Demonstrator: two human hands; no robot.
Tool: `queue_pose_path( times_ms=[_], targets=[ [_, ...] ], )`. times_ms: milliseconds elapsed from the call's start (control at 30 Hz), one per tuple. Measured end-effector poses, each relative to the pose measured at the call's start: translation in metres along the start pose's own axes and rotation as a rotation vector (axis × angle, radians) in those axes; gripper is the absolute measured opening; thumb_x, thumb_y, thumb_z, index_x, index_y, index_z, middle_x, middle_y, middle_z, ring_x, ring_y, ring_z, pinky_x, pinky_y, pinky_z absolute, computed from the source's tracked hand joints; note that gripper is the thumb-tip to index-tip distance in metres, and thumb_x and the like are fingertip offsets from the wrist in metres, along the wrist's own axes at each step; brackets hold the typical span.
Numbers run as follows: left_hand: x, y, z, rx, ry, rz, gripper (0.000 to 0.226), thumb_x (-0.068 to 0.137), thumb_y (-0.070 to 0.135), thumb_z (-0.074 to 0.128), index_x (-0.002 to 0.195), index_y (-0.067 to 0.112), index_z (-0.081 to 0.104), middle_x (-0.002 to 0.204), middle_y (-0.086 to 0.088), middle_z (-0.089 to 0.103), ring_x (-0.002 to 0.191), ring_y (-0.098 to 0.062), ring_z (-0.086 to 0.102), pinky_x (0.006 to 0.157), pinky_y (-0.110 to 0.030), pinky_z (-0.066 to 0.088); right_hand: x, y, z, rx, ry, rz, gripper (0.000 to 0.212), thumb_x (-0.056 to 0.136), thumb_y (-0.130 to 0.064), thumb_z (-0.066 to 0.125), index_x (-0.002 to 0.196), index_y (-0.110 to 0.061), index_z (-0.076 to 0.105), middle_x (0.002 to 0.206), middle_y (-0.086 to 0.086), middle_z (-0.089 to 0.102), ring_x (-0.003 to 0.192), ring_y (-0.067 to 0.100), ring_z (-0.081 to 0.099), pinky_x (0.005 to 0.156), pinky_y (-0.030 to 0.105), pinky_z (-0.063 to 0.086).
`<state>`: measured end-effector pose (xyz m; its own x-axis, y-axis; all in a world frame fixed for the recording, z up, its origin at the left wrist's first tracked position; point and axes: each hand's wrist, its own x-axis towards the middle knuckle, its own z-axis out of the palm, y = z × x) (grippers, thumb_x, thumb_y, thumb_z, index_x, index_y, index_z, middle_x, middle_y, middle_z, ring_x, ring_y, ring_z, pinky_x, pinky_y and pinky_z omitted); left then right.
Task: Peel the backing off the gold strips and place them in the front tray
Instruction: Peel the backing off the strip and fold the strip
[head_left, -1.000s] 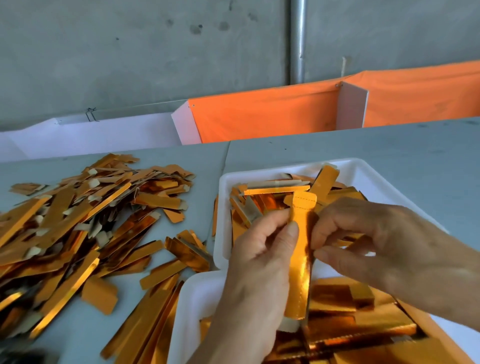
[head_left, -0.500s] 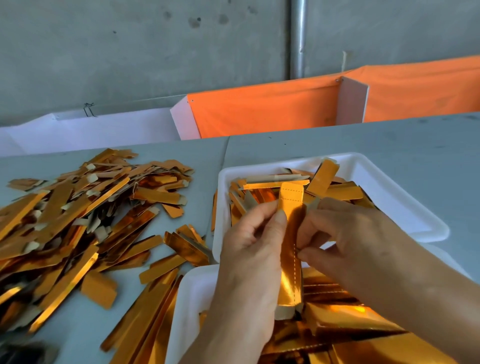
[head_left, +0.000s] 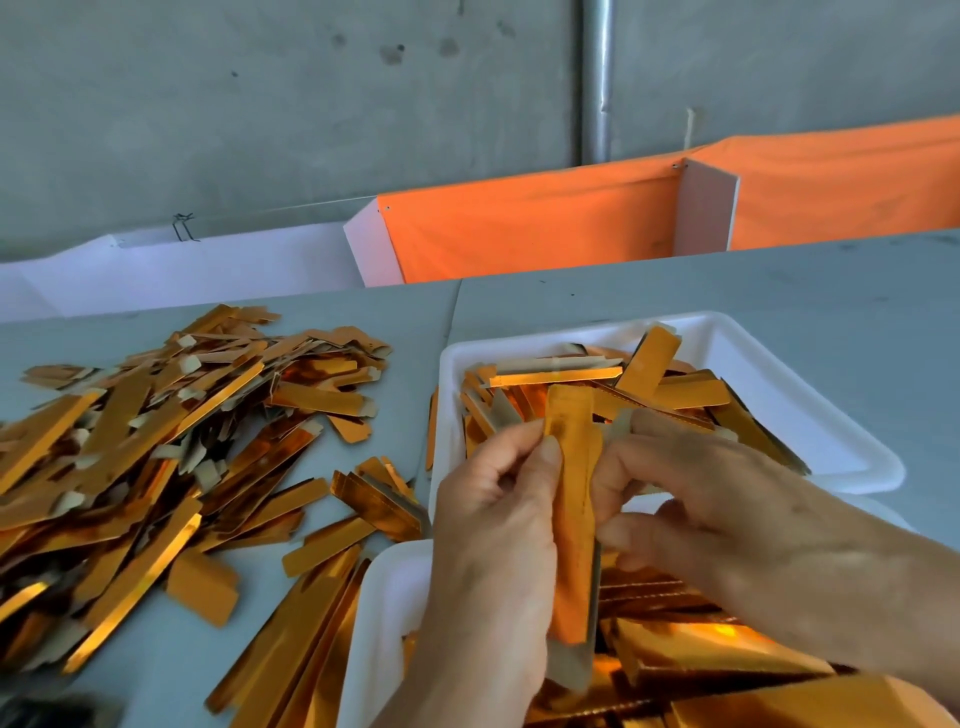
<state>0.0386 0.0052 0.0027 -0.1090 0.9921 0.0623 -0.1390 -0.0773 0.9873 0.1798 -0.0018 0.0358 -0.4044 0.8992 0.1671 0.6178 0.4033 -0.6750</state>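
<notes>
A long gold strip (head_left: 571, 493) stands upright between my hands, its pale backing end showing at the bottom. My left hand (head_left: 493, 545) pinches the strip's left edge near the top with thumb and fingers. My right hand (head_left: 727, 530) pinches its right edge at about the same height. Both hands hover over the near white tray (head_left: 384, 597), which holds gold pieces. Behind them the far white tray (head_left: 779, 384) holds several gold strips and pale backing pieces.
A big loose pile of gold strips (head_left: 145, 457) covers the grey table (head_left: 779, 291) on the left. More strips (head_left: 291, 634) lie against the near tray's left side. White and orange panels (head_left: 519, 228) stand along the table's far edge.
The view has shifted slightly, and the hands and strip sit a little lower and further left against the far tray. My right fingers have closed in on the strip's right edge.
</notes>
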Motion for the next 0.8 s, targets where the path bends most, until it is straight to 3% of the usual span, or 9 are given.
queue_pose_path(
  times_ms=[100,167,267,300,400,533,600,800],
  targets=[
    [-0.001,0.0,0.0,0.134,0.044,0.081,0.019,0.09,0.035,0.055,0.085,0.047,0.069,0.095,0.017,0.071,0.092,0.0,0.066,0.08,-0.021,0.05,0.001,0.003,-0.004,0.236,-0.051,0.024,0.019,0.088,-0.017,0.063,0.077,-0.033,0.06,0.09,-0.015,0.059,0.085,0.005,0.066,0.073,0.021,0.055],
    [-0.002,0.001,0.001,0.364,0.03,0.206,0.02,0.09,0.044,0.049,0.105,0.054,0.056,0.108,0.021,0.06,0.103,0.004,0.057,0.09,-0.02,0.047,0.003,0.007,-0.004,0.306,-0.045,0.033,0.02,0.088,-0.016,0.062,0.076,-0.031,0.06,0.087,-0.012,0.063,0.081,0.005,0.068,0.069,0.02,0.056],
    [-0.007,0.0,0.003,0.576,-0.068,0.343,0.045,0.089,0.046,0.045,0.132,0.053,0.033,0.115,0.025,0.044,0.109,0.014,0.042,0.091,-0.003,0.035,0.003,0.012,-0.005,0.4,0.006,0.008,0.006,0.082,-0.027,0.06,0.077,-0.03,0.061,0.086,-0.006,0.069,0.08,0.008,0.07,0.07,0.02,0.056],
    [-0.008,0.0,0.003,0.554,-0.115,0.35,0.049,0.091,0.041,0.049,0.136,0.051,0.031,0.117,0.025,0.045,0.11,0.014,0.042,0.092,-0.004,0.035,0.003,0.013,-0.006,0.42,0.018,0.0,0.003,0.079,-0.032,0.059,0.077,-0.031,0.061,0.085,-0.004,0.07,0.08,0.01,0.071,0.071,0.019,0.056],
    [-0.006,0.002,-0.004,0.367,-0.259,0.282,0.059,0.092,0.022,0.058,0.136,0.052,0.033,0.118,0.021,0.057,0.109,0.004,0.056,0.09,-0.025,0.051,0.003,0.017,-0.011,0.469,0.001,-0.014,0.005,0.079,-0.034,0.056,0.077,-0.031,0.06,0.082,0.004,0.072,0.08,0.016,0.072,0.076,0.02,0.055],
    [-0.004,0.005,-0.01,0.266,-0.395,0.203,0.056,0.085,0.022,0.06,0.13,0.052,0.043,0.112,0.018,0.064,0.102,-0.004,0.063,0.08,-0.032,0.055,0.003,0.022,-0.015,0.502,0.007,-0.017,0.01,0.076,-0.038,0.059,0.079,-0.029,0.061,0.08,0.008,0.071,0.079,0.02,0.071,0.077,0.035,0.057],
    [-0.004,0.004,-0.009,0.255,-0.38,0.206,0.055,0.082,0.021,0.059,0.126,0.052,0.048,0.111,0.017,0.066,0.101,-0.005,0.063,0.083,-0.036,0.054,0.004,0.022,-0.013,0.508,0.029,-0.032,0.011,0.073,-0.039,0.061,0.078,-0.029,0.063,0.077,0.007,0.069,0.075,0.018,0.07,0.075,0.033,0.057],
    [-0.005,0.003,-0.007,0.271,-0.385,0.239,0.056,0.084,0.021,0.057,0.125,0.057,0.048,0.104,0.012,0.069,0.093,-0.005,0.066,0.081,-0.027,0.053,0.007,0.019,-0.005,0.588,0.171,-0.085,0.012,0.067,-0.032,0.068,0.077,-0.026,0.066,0.069,0.009,0.064,0.062,0.018,0.063,0.063,0.021,0.053]
  ],
)
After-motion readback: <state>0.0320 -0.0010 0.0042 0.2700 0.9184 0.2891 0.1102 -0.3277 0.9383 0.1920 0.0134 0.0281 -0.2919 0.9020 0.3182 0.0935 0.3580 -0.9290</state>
